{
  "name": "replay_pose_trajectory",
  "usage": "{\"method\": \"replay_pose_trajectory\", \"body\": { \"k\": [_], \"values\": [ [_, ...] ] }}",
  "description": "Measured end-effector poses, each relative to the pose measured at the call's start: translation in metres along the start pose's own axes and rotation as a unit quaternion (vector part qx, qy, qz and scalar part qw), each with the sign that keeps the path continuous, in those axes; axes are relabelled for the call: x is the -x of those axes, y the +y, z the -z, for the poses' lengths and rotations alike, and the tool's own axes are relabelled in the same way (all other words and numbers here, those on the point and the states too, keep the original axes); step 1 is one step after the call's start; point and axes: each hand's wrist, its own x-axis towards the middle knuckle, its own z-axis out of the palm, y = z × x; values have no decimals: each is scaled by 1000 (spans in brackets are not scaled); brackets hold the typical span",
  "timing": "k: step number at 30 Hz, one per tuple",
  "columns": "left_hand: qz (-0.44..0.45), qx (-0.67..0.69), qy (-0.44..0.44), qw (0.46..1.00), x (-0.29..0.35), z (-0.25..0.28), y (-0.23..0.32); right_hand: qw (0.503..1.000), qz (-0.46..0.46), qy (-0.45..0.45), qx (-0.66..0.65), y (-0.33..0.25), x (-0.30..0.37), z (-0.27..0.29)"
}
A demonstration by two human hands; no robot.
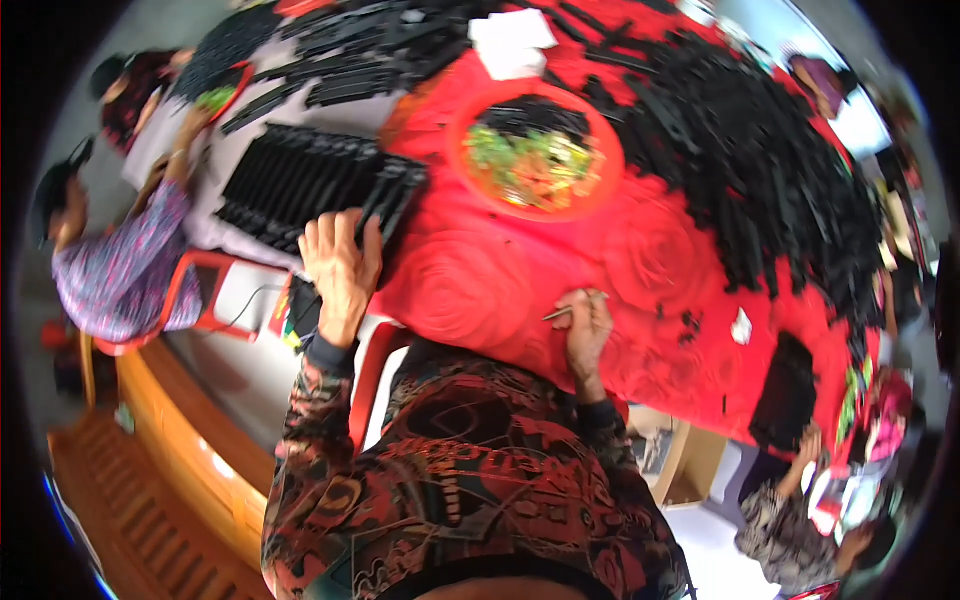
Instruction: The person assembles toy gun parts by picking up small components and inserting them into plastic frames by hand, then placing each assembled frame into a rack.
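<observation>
My left hand (342, 268) lies over the near edge of a black tray-like rack (300, 185), its fingers stretched out and the thumb apart. Long black strips line the rack side by side. My right hand (588, 325) is closed just above the red tablecloth (470, 290). A thin, pointed, metal-looking tool (555, 313) sticks out from its fingers, tip to the left; its exact kind is too small to tell. Ahead, between the hands, stands a red-rimmed round basin (612, 165) with green, yellow and orange small pieces and black ones in it.
A big heap of black strips (740, 150) spreads over the right of the table, more strips (380, 50) at the far left. White papers (512, 45) lie beyond the basin. A person (130, 250) sits on the left; another (800, 520) at lower right reaches toward a black block (785, 390).
</observation>
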Motion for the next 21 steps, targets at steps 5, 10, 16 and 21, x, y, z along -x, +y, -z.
{"method": "replay_pose_trajectory", "body": {
  "k": [5,10,16,21],
  "values": [
    [-30,98,-147,984,47,-31,51,998,-29,-33,-43,1,-8,8],
    [-67,150,-256,952,80,-47,69,999,-28,-34,-28,-21,-31,32],
    [-99,166,-311,931,101,-33,62,991,-62,6,121,-44,-98,65],
    [-102,159,-312,931,102,-30,63,937,193,61,284,-21,-184,68]
  ]
}}
